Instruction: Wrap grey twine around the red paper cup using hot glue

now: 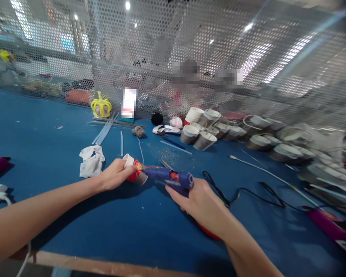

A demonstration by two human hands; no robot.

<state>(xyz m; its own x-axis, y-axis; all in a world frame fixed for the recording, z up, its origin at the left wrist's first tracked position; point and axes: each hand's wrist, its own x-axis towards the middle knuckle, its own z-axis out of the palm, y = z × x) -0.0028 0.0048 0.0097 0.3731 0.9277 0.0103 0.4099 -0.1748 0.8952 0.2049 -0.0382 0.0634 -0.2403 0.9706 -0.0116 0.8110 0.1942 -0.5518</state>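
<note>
I see one pair of bare hands working over a blue table (103,227). The left hand (117,175) is curled round a single paper cup (136,177), red-labelled and greyish towards its base, tilted with its white rim up and to the left. The right hand (200,198) is wrapped firmly about the grip of one blue plastic glue gun (167,176), just right of the cup; its nozzle points at the cup's side, though I cannot tell whether it touches.

Three balls lie beyond the cup: a rough grey yarn ball (138,131), trailing one thin strand back towards the cup, then a black ball (157,119) and a pink ball (176,122) farther off. One crumpled, gauzy white cloth (92,163) sits left of the cup; one fuzzy yellow crown-shaped piece (101,103) stands beyond it, farther from the cup. Two translucent strips lie loose, one beyond the cup on its left (121,143), one on its right (175,147). The grey-sided cups (204,141) beyond and right of it blur too much to count.
</note>
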